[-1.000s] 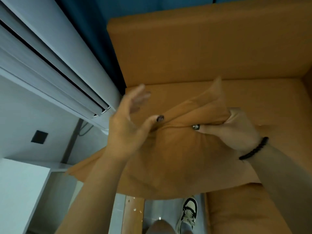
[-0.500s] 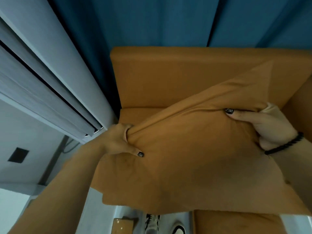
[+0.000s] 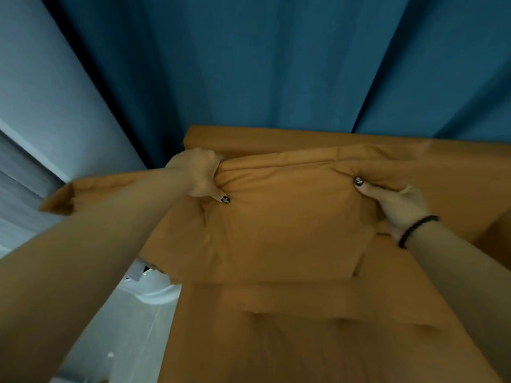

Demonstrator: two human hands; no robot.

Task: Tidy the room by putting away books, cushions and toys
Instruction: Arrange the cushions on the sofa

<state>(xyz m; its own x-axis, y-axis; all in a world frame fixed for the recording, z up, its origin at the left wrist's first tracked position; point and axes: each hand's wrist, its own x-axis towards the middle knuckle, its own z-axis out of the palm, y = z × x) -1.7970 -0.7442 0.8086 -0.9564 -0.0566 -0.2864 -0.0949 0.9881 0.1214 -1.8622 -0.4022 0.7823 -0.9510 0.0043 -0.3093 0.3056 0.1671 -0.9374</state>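
We hold the soft mustard-orange fabric cushion (image 3: 276, 230) w/ both hands along its top edge, so it hangs flat and square to the matching mustard-orange upholstered sofa (image 3: 318, 341). Left hand (image 3: 200, 172): fingers curled over the cushion's upper left part, thumb pressed into the front face, fabric bunched in the grip. Right hand (image 3: 398, 203): thumb laid on the front face near the upper right part, remaining fingers hidden behind the fabric, so we judge a pinch grip; a black beaded bracelet (image 3: 417, 230) sits at that wrist. Cushion position: upright against the sofa's backrest (image 3: 276, 139), top edge just below the backrest's top edge, lower edge at or near the seat's rear edge; contact w/ the seat cannot be confirmed. One loose corner sticks out past the sofa's left edge. We judge the two-point grip serves to keep the limp cover from folding and to align it w/ the backrest. Teal pleated curtain (image 3: 276, 64) hangs behind the backrest. Approx. step status: cushion being seated, release not yet done.
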